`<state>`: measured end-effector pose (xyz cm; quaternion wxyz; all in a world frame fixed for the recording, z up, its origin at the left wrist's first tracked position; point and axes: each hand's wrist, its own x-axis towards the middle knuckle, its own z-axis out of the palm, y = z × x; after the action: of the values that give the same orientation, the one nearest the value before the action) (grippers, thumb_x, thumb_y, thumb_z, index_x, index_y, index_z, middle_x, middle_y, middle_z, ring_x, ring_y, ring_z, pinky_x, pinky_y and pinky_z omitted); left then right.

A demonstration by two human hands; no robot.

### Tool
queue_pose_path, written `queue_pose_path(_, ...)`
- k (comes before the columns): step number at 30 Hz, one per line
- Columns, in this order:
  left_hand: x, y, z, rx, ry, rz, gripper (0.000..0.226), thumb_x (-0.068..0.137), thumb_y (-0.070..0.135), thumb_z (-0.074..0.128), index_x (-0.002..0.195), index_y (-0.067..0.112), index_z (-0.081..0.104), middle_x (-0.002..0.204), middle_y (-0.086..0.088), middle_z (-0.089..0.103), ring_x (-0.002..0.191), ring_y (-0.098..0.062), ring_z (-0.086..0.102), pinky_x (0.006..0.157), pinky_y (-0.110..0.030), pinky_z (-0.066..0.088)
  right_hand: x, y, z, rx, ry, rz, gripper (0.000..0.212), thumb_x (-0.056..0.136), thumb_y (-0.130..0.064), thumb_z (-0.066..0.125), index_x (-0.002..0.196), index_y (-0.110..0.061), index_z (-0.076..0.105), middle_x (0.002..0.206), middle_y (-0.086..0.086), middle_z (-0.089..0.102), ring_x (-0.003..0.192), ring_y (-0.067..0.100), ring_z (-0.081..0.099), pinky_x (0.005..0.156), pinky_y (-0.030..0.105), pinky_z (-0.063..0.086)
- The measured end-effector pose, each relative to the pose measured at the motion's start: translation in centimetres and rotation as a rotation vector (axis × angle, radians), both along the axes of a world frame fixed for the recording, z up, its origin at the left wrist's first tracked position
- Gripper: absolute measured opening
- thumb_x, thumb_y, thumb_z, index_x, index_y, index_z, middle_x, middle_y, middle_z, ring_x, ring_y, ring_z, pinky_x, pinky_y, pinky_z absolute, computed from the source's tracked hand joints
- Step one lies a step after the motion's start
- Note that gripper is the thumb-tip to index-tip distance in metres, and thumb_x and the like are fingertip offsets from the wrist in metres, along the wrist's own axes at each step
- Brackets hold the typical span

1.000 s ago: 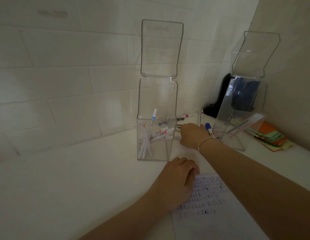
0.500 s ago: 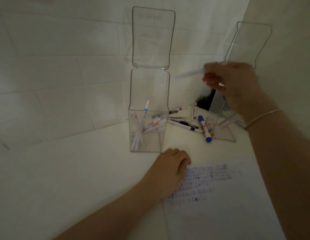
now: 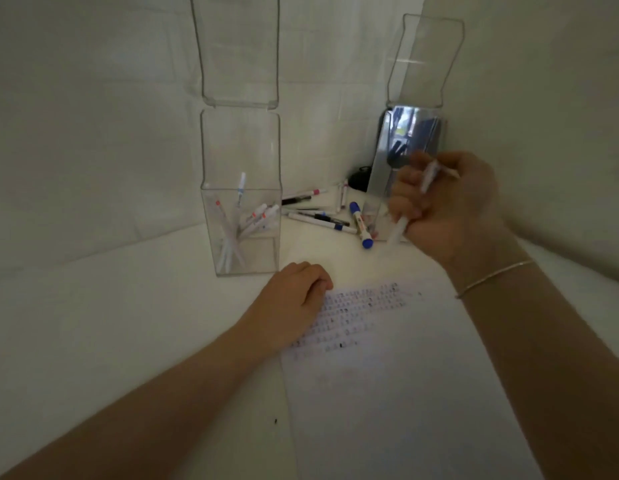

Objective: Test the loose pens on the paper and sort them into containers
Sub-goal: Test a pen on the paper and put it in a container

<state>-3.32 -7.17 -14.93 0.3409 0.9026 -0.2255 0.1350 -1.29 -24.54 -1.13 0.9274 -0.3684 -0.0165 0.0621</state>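
pen sorting: partly done, a pile left

right hand [image 3: 450, 206] grips a white pen [image 3: 410, 209] in its curled fingers, raised above the worktop [image 3: 128, 323], tip down toward the paper [image 3: 387, 393]; prob. next up for a test scribble. left hand [image 3: 294, 303], fingers loosely curled, rests on the paper's top-left corner, holding nothing. paper already has several rows of marks. left clear box [image 3: 240, 230] holds approx. a dozen pens. right clear box [image 3: 405, 168]: contents unclear. loose pens [image 3: 322, 216] and a blue-capped marker [image 3: 360, 225] lie between the boxes, not yet sorted.

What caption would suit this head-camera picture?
Right hand grips a white pen above the paper; left hand steadies it.
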Motion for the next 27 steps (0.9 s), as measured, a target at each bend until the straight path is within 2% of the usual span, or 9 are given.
queue_pose_path(2,0.0,0.0,0.0,0.008,0.006,-0.002,0.020,0.096,0.012,0.042,0.096,0.015,0.061,0.088,0.008,0.054,0.084,-0.008,0.046,0.076,-0.007,0.033,-0.4,-0.2,-2.1,-0.048,0.075,0.041,0.034,0.087,-0.032,0.032,0.062,-0.013,0.043,0.050,-0.002,0.030,0.035,0.009,0.019,0.038,0.017,0.014)
queue_pose_path(4,-0.1,-0.2,-0.1,0.002,0.009,-0.002,0.020,0.096,0.011,0.042,0.095,0.014,0.062,0.087,0.008,0.053,0.084,-0.009,0.047,0.075,-0.008,0.034,-0.9,-0.3,-3.6,-0.025,0.138,0.070,0.038,0.089,-0.037,0.031,0.059,-0.015,0.040,0.047,-0.003,0.028,0.034,0.009,0.019,0.036,0.017,0.012)
queue_pose_path(8,-0.3,-0.2,0.0,0.013,0.007,-0.002,0.020,0.096,0.012,0.041,0.096,0.014,0.062,0.085,0.010,0.052,0.082,-0.008,0.047,0.073,-0.011,0.034,-1.6,-0.8,-5.1,0.015,0.201,0.039,0.036,0.088,-0.031,0.033,0.057,-0.015,0.037,0.046,-0.003,0.027,0.035,0.008,0.018,0.037,0.017,0.013)
queue_pose_path(13,-0.4,-0.2,-0.1,0.013,-0.013,-0.013,0.020,0.096,0.010,0.042,0.096,0.012,0.062,0.082,0.008,0.052,0.075,-0.002,0.046,0.072,-0.009,0.036,-1.8,-1.8,-5.7,-0.007,0.220,-0.058,0.039,0.088,-0.026,0.049,0.056,-0.017,0.030,0.049,-0.003,0.027,0.036,0.009,0.021,0.035,0.017,0.019)
queue_pose_path(16,-0.4,-0.1,-0.2,0.025,-0.015,-0.011,0.020,0.096,0.010,0.043,0.095,0.013,0.062,0.084,0.004,0.056,0.075,-0.004,0.047,0.069,-0.011,0.035,-1.8,-2.1,-6.4,-0.160,0.233,-0.142,0.040,0.093,-0.029,0.048,0.057,-0.016,0.039,0.043,0.000,0.043,0.046,0.012,0.041,0.048,0.023,0.037)
queue_pose_path(20,-0.3,-0.1,-0.1,0.035,0.007,-0.011,0.019,0.095,0.009,0.043,0.094,0.017,0.060,0.085,0.001,0.059,0.079,-0.002,0.048,0.068,-0.008,0.034,-2.1,-2.6,-7.5,-0.344,0.181,-0.049,0.056,0.094,-0.053,0.038,0.075,-0.006,0.061,0.076,0.015,0.070,0.057,0.020,0.061,0.052,0.024,0.050)
queue_pose_path(23,-0.4,-0.2,0.0,0.039,0.019,0.011,0.014,0.092,0.011,0.049,0.096,0.017,0.061,0.087,0.002,0.059,0.080,-0.003,0.049,0.070,-0.008,0.035,-2.7,-2.0,-8.7,-0.271,0.132,0.024,0.030,0.094,-0.031,0.052,0.097,-0.003,0.061,0.098,0.019,0.071,0.087,0.031,0.071,0.076,0.040,0.058)
queue_pose_path(25,-0.5,-0.2,0.0,0.032,0.042,0.014,0.011,0.088,0.013,0.056,0.097,0.017,0.062,0.088,0.004,0.057,0.081,-0.003,0.050,0.070,-0.007,0.036,-2.9,-1.4,-10.1,-0.375,0.081,-0.035,0.012,0.085,-0.007,0.063,0.097,-0.010,0.058,0.082,0.009,0.070,0.074,0.019,0.068,0.066,0.029,0.057)
queue_pose_path(27,-0.5,-0.2,0.1,0.045,0.042,0.008,0.011,0.085,0.013,0.061,0.096,0.018,0.061,0.087,0.008,0.055,0.081,-0.001,0.051,0.070,-0.007,0.036,-3.2,-1.0,-11.2,-0.474,0.012,-0.109,0.018,0.080,0.001,0.066,0.082,-0.013,0.055,0.059,0.001,0.057,0.050,0.011,0.053,0.046,0.020,0.046)
